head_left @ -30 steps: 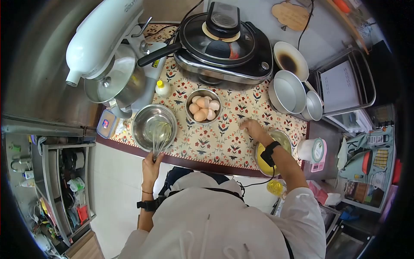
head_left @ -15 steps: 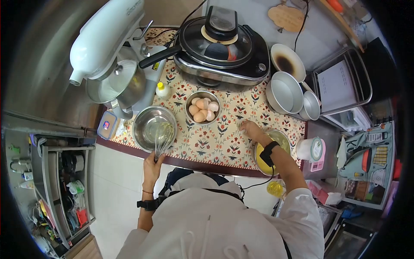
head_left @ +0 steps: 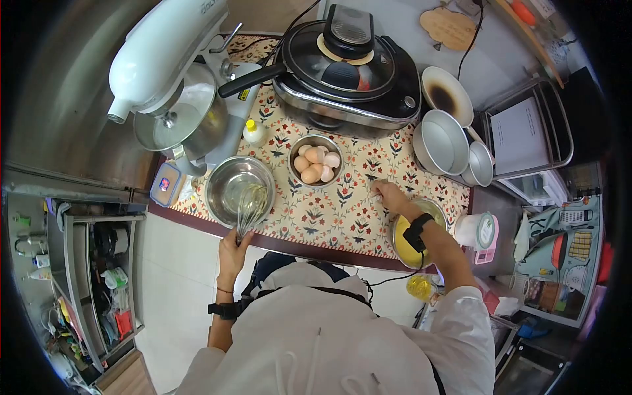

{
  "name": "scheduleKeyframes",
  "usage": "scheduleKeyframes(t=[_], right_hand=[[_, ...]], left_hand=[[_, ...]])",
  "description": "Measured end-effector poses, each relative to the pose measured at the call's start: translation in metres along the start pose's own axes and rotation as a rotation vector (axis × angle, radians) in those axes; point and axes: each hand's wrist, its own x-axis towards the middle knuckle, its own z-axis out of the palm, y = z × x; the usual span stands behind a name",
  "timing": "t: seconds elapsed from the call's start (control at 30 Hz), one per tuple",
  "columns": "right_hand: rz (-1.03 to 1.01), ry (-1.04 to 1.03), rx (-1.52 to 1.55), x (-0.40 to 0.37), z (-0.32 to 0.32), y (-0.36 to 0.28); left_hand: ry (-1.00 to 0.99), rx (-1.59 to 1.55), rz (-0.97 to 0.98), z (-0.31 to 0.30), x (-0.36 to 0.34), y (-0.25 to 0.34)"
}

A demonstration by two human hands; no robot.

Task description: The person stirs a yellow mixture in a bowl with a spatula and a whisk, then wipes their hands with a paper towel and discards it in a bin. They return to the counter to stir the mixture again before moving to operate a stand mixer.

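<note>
My left hand (head_left: 232, 253) is closed around the handle of a wire whisk (head_left: 249, 209). The whisk's loops rest inside a steel mixing bowl (head_left: 215, 192) near the counter's front edge. My right hand (head_left: 390, 195) is low over the patterned tablecloth (head_left: 349, 214), its fingers curled together; whatever they may pinch is too small to make out. Beneath my right forearm, partly covered by it, stands a bowl of yellow mixture (head_left: 407, 245). Between my hands, farther back, a smaller steel bowl (head_left: 294, 176) contains several eggs and eggshells (head_left: 315, 163).
A white stand mixer (head_left: 168, 56) stands back left, beside a yellow-capped bottle (head_left: 253, 133). A black lidded electric cooker (head_left: 349, 85) takes up the back. Round cake pans (head_left: 441, 141) are at the right, with a white tub (head_left: 475, 230) nearer. A lidded container (head_left: 166, 184) sits at the left edge.
The view has shifted slightly, so the counter items appear a little farther right. My left hand keeps hold of the whisk, and my right hand stays low over the cloth with curled fingers.
</note>
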Motion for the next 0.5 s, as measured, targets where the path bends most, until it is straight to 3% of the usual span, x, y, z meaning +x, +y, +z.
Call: scheduleKeyframes(t=[0.1,0.3,0.5], right_hand=[[-0.134,0.013,-0.1,-0.002,0.004,0.004],[-0.2,-0.078,-0.29,0.005,0.008,0.019],[-0.098,0.125,-0.146,-0.001,0.022,0.001]], left_hand=[[-0.028,0.033,-0.043,-0.003,0.001,0.007],[-0.003,0.005,-0.004,0.002,0.004,-0.005],[0.02,-0.022,0.053,0.009,0.008,-0.004]])
